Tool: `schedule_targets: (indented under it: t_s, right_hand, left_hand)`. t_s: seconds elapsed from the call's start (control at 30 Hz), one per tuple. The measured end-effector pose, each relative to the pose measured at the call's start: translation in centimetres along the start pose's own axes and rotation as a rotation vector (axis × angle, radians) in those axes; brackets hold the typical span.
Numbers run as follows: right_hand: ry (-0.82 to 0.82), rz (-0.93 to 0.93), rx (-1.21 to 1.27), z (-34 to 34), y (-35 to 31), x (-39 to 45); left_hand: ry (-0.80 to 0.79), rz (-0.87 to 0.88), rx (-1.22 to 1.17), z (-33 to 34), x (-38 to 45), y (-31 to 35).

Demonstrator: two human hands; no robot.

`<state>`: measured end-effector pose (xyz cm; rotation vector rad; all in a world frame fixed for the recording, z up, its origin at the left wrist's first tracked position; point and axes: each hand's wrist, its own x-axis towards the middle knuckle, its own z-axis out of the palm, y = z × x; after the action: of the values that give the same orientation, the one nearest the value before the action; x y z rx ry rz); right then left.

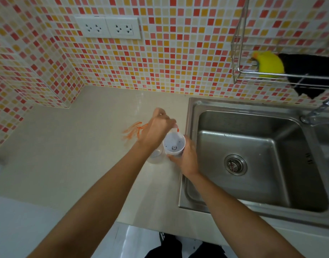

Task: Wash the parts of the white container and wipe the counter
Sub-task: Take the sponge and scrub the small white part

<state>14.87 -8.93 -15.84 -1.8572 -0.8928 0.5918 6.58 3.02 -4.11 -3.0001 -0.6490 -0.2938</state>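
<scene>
White container (173,144): just left of the sink (253,161), above the tabletop (76,155)
Right hand (186,159): grip clamped around the container
Left hand (158,127): grip pinches a small part at its rim
Orange smear (133,130): on tabletop, left of the sink

I see open counter (67,146) left of my hands; sink (253,164) basin free on the right. Wire rack (240,71) and faucet (320,110) block the far right; orange smear (133,131) ahead.
</scene>
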Motion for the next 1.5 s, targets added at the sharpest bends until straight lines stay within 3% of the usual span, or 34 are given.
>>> schedule_targets:
  t_s: [0.2,0.37,0.7,0.87,1.0,1.17,1.23,1.37,1.5]
  right_hand:
    - [-0.095,0.077,-0.012,-0.1,-0.2,1.0]
    - [-0.164,0.023,-0.169,-5.2,-0.2,0.6]
    - [0.441,-0.327,-0.110,-23.6,-7.4,1.7]
    - [0.529,-0.460,-0.177,-30.8,-10.8,5.4]
    - [0.410,-0.446,-0.324,-32.7,-12.0,10.6]
    - [0.026,-0.179,-0.602,-32.2,-12.6,17.8]
    - [-0.059,-0.112,-0.682,-31.7,-12.3,19.7]
    - [-0.069,-0.173,-0.698,-31.1,-12.0,20.9]
    - [0.121,-0.301,-0.487,-32.6,-13.2,18.9]
  left_hand:
    - [0.127,-0.055,-0.201,-2.4,0.9,-0.7]
    - [0.214,-0.188,-0.335,-3.0,-0.1,-0.5]
    - [0.344,-0.215,-0.653,-6.0,6.0,9.8]
    - [0.339,-0.239,-0.742,-5.4,8.1,14.4]
    - [0.335,-0.304,-0.824,-4.6,9.3,17.1]
    - [0.319,-0.399,-0.829,-3.5,10.0,18.8]
    - [0.327,-0.437,-0.857,-3.2,10.2,19.1]
    - [0.361,-0.486,-0.877,-2.2,10.7,19.5]
    - [0.356,-0.587,-0.919,-0.9,10.5,20.3]
